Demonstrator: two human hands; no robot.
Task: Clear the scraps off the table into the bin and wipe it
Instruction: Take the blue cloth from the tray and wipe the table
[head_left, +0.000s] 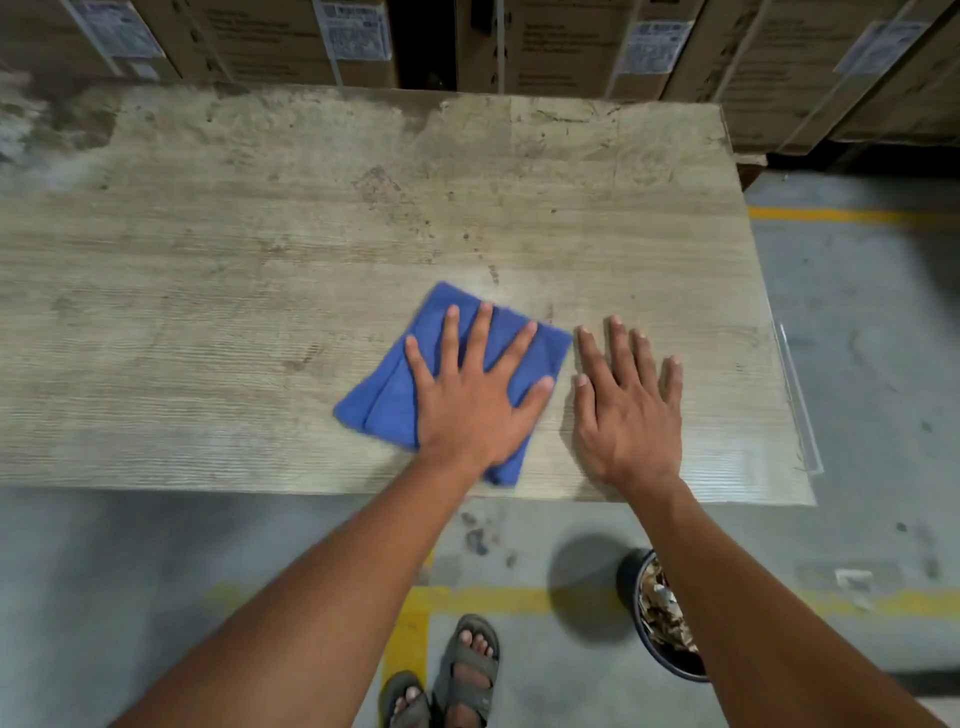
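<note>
A folded blue cloth (395, 384) lies flat on the worn wooden table (260, 260), near its front edge. My left hand (475, 395) presses down on the cloth with fingers spread straight. My right hand (628, 410) rests flat on the bare tabletop just right of the cloth, fingers straight and holding nothing. On the floor below the table's front right stands a dark round bin (662, 618) with brown scraps in it, partly hidden by my right forearm. No scraps show on the tabletop.
Stacked cardboard boxes (561, 47) line the far side of the table. The table's right edge (800, 405) drops to a grey concrete floor with yellow lines (488, 597). My sandalled feet (457, 675) stand at the front edge.
</note>
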